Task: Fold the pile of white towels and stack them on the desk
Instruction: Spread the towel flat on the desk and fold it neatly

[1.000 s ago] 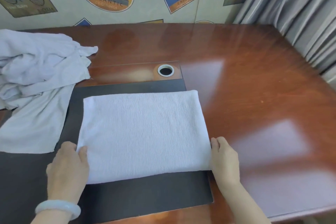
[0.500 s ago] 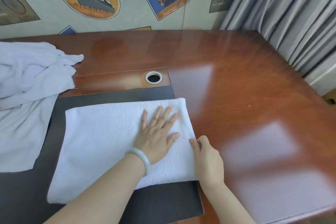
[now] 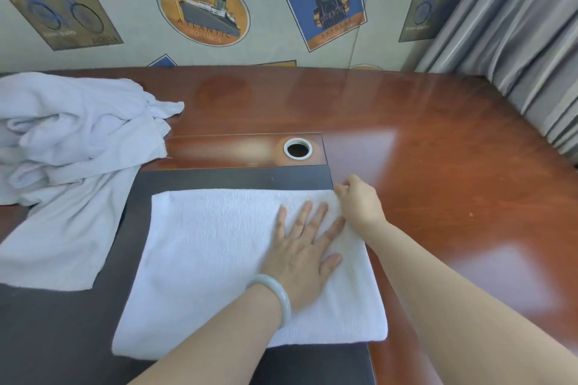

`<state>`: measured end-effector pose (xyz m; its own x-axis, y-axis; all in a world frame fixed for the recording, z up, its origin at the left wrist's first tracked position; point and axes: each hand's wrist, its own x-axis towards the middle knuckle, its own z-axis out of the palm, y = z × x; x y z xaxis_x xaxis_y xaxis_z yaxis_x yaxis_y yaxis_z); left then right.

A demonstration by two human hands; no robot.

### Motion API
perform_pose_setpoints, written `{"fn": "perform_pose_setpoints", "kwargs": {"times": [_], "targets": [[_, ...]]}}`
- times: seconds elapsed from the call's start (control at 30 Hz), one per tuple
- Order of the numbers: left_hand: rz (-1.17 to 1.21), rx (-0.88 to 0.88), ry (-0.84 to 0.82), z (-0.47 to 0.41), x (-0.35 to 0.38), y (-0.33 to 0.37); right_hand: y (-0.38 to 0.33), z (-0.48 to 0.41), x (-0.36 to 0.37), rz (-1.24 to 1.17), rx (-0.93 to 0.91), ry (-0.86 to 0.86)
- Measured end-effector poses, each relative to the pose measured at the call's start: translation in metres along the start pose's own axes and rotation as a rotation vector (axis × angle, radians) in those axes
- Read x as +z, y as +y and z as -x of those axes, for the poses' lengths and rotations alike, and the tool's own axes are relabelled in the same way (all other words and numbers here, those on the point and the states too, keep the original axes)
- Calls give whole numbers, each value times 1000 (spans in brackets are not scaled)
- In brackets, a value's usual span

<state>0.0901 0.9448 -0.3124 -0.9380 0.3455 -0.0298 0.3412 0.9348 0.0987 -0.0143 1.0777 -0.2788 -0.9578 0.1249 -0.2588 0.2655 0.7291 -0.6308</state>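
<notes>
The folded towel [image 3: 212, 259] lies flat as a white rectangle on a black mat [image 3: 62, 337], its right edge reaching just past the mat's right border onto the bare wood. The left hand [image 3: 303, 256] rests palm down on the towel's right half, fingers straight and spread, pressing the cloth; a pale bangle [image 3: 278, 294] circles its wrist. The right hand [image 3: 359, 200] sits at the towel's far right corner, fingers curled and pinching the cloth there, its forearm running along the towel's right edge. The two hands are close, the left little finger nearly touching the right wrist.

Left of the towel and well apart from it, the pile of unfolded towels [image 3: 72, 141] lies crumpled, one loose end draped down over the mat's left edge. Just beyond the towel's far edge is a round cable hole [image 3: 297, 148] with a metal rim. The reddish-brown glossy tabletop [image 3: 453, 181] spreads to the towel's right. Behind it stands a wall [image 3: 203, 9] printed with ship and train pictures, and grey curtains [image 3: 516, 40] hang at the far right.
</notes>
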Motion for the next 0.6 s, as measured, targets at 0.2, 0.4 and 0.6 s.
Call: {"fn": "perform_pose_setpoints", "kwargs": {"times": [0.2, 0.4, 0.6], "targets": [[-17, 11, -14, 0, 3, 0, 0, -6, 14, 203, -19, 118], [161, -64, 86, 30, -7, -20, 17, 63, 29, 375, -460, 378], [272, -829, 287, 156, -15, -99, 18, 134, 74, 508, -782, 192]]}}
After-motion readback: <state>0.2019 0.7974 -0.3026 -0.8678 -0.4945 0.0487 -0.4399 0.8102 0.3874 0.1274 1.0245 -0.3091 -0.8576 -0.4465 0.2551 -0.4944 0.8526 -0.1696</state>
